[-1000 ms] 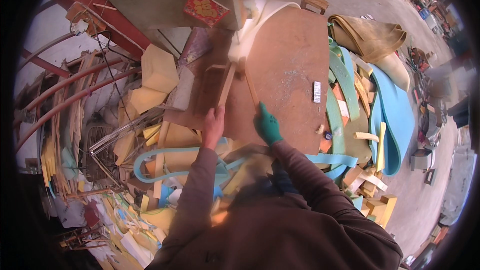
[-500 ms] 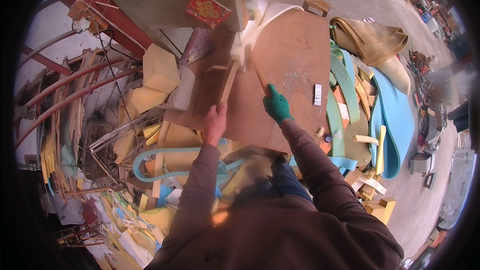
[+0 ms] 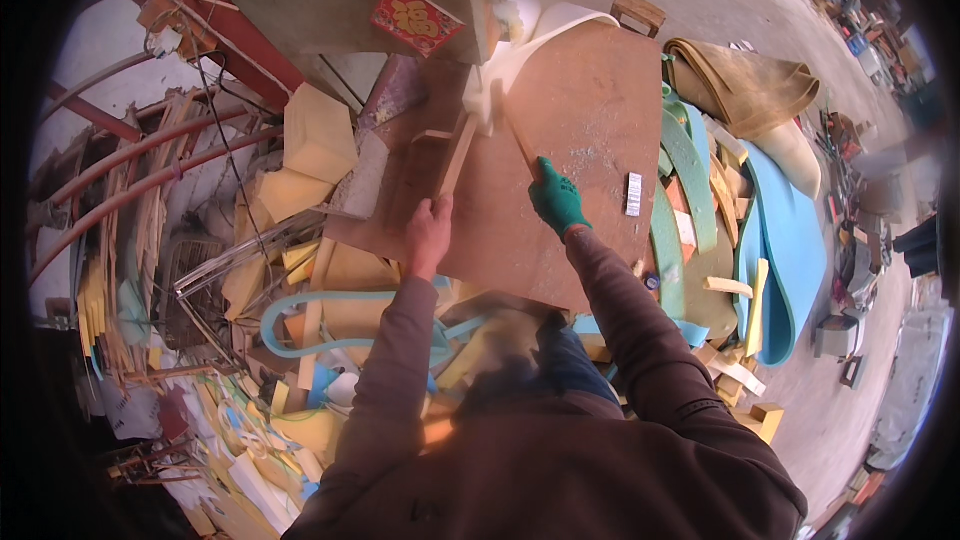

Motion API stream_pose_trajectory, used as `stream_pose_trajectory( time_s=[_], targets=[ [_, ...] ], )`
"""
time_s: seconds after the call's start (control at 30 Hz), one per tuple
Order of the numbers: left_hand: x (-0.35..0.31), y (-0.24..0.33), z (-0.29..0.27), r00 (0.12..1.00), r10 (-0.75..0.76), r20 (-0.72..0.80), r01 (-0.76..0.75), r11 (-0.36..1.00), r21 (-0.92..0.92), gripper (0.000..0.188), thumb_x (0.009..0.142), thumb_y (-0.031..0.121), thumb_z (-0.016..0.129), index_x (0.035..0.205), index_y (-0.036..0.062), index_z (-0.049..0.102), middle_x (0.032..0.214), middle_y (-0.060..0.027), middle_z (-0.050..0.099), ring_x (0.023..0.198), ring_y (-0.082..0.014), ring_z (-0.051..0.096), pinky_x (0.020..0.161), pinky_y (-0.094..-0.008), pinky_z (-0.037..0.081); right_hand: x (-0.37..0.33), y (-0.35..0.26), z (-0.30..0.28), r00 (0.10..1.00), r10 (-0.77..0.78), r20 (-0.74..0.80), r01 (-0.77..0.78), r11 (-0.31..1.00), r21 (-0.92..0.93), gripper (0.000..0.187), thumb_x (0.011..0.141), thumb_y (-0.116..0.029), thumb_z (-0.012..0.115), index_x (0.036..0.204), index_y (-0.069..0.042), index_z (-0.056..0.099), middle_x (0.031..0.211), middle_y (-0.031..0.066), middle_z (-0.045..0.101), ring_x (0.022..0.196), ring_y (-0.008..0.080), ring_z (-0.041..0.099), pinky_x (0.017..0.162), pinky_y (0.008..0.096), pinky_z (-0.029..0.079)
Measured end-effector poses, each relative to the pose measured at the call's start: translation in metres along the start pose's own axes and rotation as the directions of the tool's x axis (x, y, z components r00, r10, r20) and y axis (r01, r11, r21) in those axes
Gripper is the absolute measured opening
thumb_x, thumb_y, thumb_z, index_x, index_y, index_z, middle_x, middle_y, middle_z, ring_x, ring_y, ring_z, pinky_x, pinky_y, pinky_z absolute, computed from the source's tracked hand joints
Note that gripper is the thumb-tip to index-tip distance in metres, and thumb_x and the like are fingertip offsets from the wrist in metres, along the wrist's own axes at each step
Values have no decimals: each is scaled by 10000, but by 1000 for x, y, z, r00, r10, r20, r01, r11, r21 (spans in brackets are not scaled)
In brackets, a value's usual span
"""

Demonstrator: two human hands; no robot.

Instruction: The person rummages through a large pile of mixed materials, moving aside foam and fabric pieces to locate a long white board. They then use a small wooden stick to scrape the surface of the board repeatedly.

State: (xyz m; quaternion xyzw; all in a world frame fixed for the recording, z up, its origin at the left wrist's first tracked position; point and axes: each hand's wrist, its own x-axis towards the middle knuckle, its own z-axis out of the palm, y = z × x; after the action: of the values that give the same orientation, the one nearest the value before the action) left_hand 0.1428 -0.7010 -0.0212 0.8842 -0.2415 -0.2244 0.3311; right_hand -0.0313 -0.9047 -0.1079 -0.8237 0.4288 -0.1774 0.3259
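My bare left hand (image 3: 429, 234) is closed on the near end of a flat wooden stick (image 3: 458, 156). In a green glove, my right hand (image 3: 558, 202) grips a second wooden stick (image 3: 521, 132). The far ends of both sticks meet a white foam strip (image 3: 484, 98), one on each side of it. That strip stands on a brown board table (image 3: 590, 100) beside a grey machine housing (image 3: 350, 0) and curves away to the far right. Whatever lies behind the housing is hidden.
A small white box (image 3: 634, 194) lies on the table's right side. Blue foam sheet (image 3: 785, 240), green strips (image 3: 688, 153) and a folded brown sheet (image 3: 745, 85) are heaped to the right. Yellow foam blocks (image 3: 318, 143) and scraps crowd the left. A wooden stool (image 3: 638, 12) stands beyond.
Both my hands have shifted slightly forward, still holding the sticks. The foam strip's curved far end has moved a little to the right.
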Motion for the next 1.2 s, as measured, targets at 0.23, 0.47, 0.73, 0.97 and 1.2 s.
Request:
stream_pose_trajectory(
  time_s=[0.23,0.47,0.73,0.97,1.2],
  targets=[
    [3,5,-1,999,24,-37,-24,1000,14,665,1058,598,518,1167,-35,691,1192,-349,702,1181,-558,633,997,-569,510,4,9,6,992,-93,-88,90,995,-43,399,970,-209,619,1367,-181,612,937,237,763,864,460,747,762,578,574],
    [12,4,-9,1000,15,-2,-15,1000,20,697,1045,621,522,1219,-32,693,1243,-349,698,1216,-550,630,1026,-560,514,20,28,14,998,12,59,-14,999,37,485,994,-226,630,1475,-199,569,816,138,746,583,252,726,551,425,570],
    [20,5,-16,1000,-1,27,0,1000,18,703,1043,621,527,1274,-22,691,1282,-345,694,1256,-535,626,1045,-551,511,23,27,11,993,66,96,-81,984,156,478,975,-221,610,1450,-174,592,984,203,750,864,395,727,770,517,565],
    [18,16,-22,999,-24,43,23,1000,19,705,1048,609,531,1313,-26,683,1320,-344,685,1287,-521,621,1069,-543,507,25,14,-1,991,96,98,-107,987,116,449,951,-229,606,1396,-168,614,990,241,771,942,458,744,848,570,571],
    [17,19,-23,1000,0,27,0,1000,24,685,1051,595,539,1316,-21,682,1300,-348,691,1268,-528,626,1063,-553,510,21,0,-14,982,119,145,-152,959,240,380,947,-181,579,1326,-174,606,702,154,712,598,349,713,606,498,563]
  ],
)
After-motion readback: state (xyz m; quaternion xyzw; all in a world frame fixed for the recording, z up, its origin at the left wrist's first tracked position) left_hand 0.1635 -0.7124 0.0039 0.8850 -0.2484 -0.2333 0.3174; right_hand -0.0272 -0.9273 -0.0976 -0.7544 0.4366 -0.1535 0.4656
